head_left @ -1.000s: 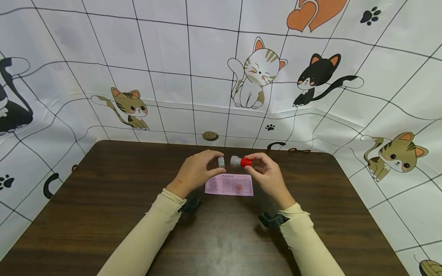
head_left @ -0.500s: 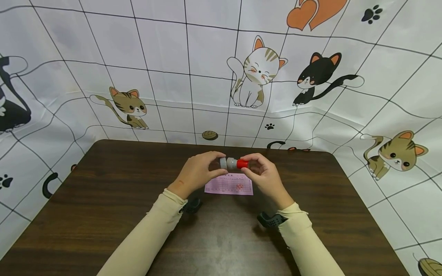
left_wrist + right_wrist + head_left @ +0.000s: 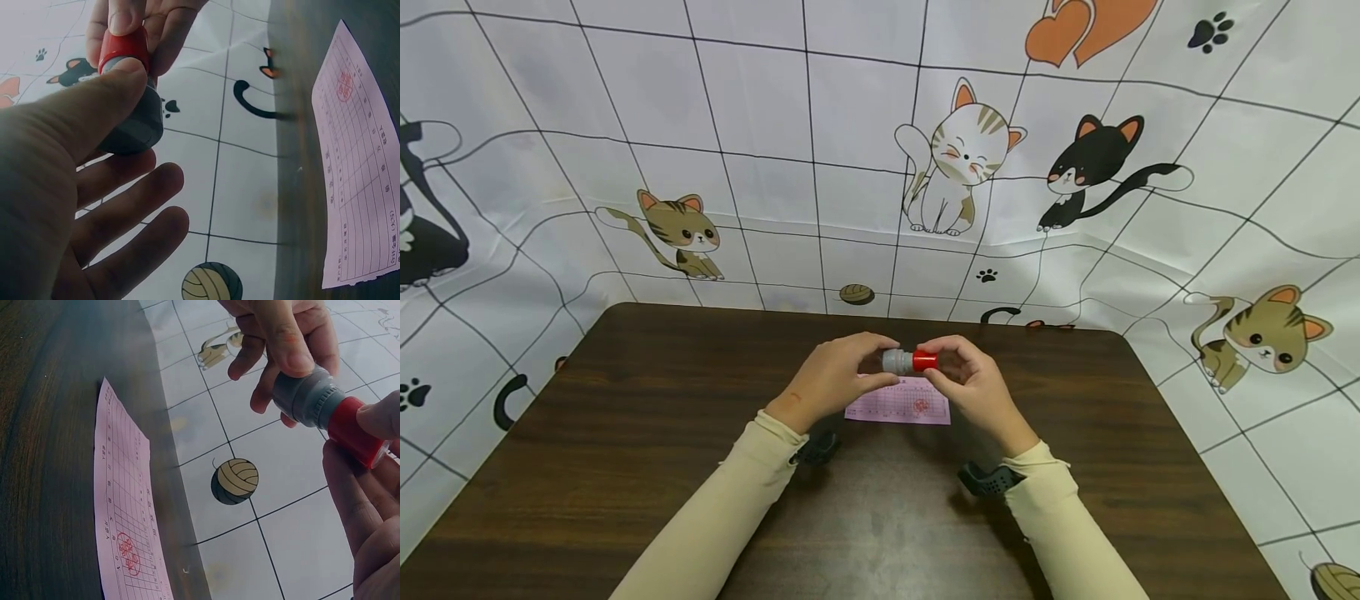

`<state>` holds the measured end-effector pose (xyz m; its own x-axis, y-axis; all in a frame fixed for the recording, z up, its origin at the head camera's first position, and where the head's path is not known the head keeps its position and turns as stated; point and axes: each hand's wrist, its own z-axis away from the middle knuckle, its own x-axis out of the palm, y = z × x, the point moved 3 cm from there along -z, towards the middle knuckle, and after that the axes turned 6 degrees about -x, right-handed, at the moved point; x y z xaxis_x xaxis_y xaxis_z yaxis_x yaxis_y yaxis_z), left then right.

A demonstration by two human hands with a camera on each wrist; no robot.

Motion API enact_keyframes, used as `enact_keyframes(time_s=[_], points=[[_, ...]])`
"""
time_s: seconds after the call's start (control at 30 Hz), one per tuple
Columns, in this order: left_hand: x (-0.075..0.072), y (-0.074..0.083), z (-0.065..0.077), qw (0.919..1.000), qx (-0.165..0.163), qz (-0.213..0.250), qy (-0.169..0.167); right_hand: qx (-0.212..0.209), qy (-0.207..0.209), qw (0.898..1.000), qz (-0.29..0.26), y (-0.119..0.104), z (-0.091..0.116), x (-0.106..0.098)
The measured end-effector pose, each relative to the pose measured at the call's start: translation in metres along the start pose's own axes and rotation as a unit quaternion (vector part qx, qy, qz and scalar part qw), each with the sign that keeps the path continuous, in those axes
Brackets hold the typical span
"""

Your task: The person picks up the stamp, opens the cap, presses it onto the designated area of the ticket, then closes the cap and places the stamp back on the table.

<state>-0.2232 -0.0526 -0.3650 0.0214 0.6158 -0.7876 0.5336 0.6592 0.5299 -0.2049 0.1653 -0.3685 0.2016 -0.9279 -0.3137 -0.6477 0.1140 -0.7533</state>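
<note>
Above the table, both hands hold a small stamp (image 3: pixel 925 361) with a red handle and grey body, lying sideways in the head view. My left hand (image 3: pixel 831 375) pinches its grey cap (image 3: pixel 294 394) between thumb and fingers, and the cap sits against the body. In the left wrist view its other fingers spread free. My right hand (image 3: pixel 979 383) grips the red handle (image 3: pixel 351 428). Below them lies a pink printed slip (image 3: pixel 895 404), its top edge partly hidden by the left hand. A round red stamp mark (image 3: pixel 129 553) shows on it.
The dark wooden table (image 3: pixel 625 433) ends at a white wall cloth (image 3: pixel 760 100) with grid lines and cartoon cats. Dark straps (image 3: pixel 992 480) sit on both wrists.
A second ago the cap and stamp were apart. The hands came together, the stamp moving left and the cap slightly right, and the cap now covers the stamp's grey end.
</note>
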Motion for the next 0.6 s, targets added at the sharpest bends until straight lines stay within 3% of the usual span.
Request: enact_keyframes(time_s=[0.1,0.2,0.4,0.6], points=[[-0.001,0.002,0.001,0.9999,0.014,0.0,0.003,-0.008,-0.003,1.0,-0.003,0.013,0.002,0.0],[-0.001,0.003,0.002,0.9998,0.021,0.002,0.007,-0.003,-0.001,1.0,-0.001,0.012,0.001,0.001],[-0.003,0.005,0.003,0.9995,0.023,0.017,0.014,0.037,0.003,0.998,0.05,0.015,0.002,0.001],[-0.005,0.005,0.003,0.9979,0.053,0.017,0.032,0.046,-0.008,0.996,0.082,0.013,0.003,-0.001]])
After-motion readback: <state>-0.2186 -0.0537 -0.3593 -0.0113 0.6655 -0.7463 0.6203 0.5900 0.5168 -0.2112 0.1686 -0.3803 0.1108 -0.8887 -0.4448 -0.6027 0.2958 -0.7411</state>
